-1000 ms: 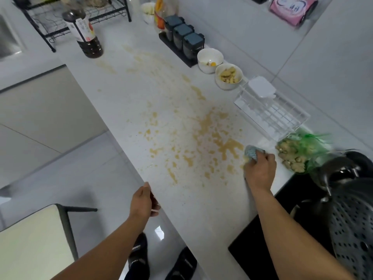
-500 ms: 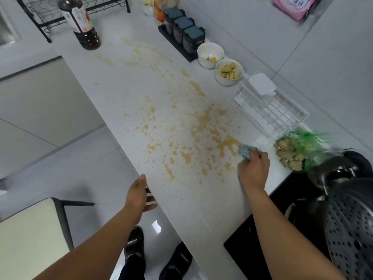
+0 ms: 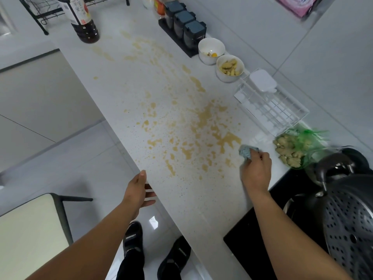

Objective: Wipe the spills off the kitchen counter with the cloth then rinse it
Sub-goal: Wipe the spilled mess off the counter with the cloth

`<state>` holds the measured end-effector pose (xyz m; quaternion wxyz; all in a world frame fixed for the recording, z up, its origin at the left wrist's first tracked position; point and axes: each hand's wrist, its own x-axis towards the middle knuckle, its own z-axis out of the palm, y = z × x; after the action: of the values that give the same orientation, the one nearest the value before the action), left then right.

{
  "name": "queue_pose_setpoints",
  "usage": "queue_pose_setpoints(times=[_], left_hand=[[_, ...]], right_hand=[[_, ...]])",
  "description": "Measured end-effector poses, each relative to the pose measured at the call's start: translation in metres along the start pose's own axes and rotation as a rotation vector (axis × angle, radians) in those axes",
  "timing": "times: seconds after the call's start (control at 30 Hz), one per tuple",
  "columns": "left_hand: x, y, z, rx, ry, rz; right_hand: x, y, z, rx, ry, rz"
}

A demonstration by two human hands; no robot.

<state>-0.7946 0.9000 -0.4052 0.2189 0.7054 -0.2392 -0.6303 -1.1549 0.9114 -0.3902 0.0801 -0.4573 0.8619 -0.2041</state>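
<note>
The white desk [image 3: 113, 81] carries a wide scatter of tan spills [image 3: 203, 126], densest near its middle and thinning toward the far end.

The right hand [image 3: 256, 170] is clenched around a bunched blue-grey cloth [image 3: 246, 151], pressing it down on the desk at the near right edge of the spills. The cloth touches the desk just beside the largest tan patch.

The left hand [image 3: 137, 190] is released, fingers spread, resting against the front edge of the desk and grasping nothing.

Along the wall side stand a dark bottle [image 3: 81, 19], a row of three dark lidded jars [image 3: 184, 27] on a black base, and two white bowls [image 3: 211, 49], the nearer one holding pale yellow pieces. A white wire rack [image 3: 270, 106] lies beyond the cloth, and a green net bag of ginger [image 3: 292, 148] sits just right of the right hand. A dark kettle [image 3: 333, 168] and a perforated steamer pan [image 3: 351, 229] occupy the black stove [image 3: 252, 249] at the near right.

Below the desk edge, two black shoes [image 3: 133, 239] show on the tiled floor [image 3: 84, 154], with a pale chair [image 3: 30, 229] to the left.
</note>
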Motion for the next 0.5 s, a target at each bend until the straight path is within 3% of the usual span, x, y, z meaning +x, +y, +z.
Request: queue_pose_setpoints(times=[0.1, 0.23, 0.37, 0.5], left_hand=[[-0.002, 0.001, 0.001, -0.012, -0.003, -0.007], [-0.004, 0.002, 0.000, 0.030, 0.001, 0.014], [-0.005, 0.004, 0.000, 0.048, -0.003, 0.024], [-0.004, 0.003, 0.001, 0.083, 0.014, 0.042]], right_hand=[[-0.012, -0.003, 0.003, -0.030, -0.066, -0.237], [-0.016, -0.001, 0.002, -0.016, -0.028, -0.055], [-0.028, -0.003, 0.004, -0.082, -0.117, -0.367], [-0.030, -0.003, 0.005, -0.010, -0.019, -0.033]])
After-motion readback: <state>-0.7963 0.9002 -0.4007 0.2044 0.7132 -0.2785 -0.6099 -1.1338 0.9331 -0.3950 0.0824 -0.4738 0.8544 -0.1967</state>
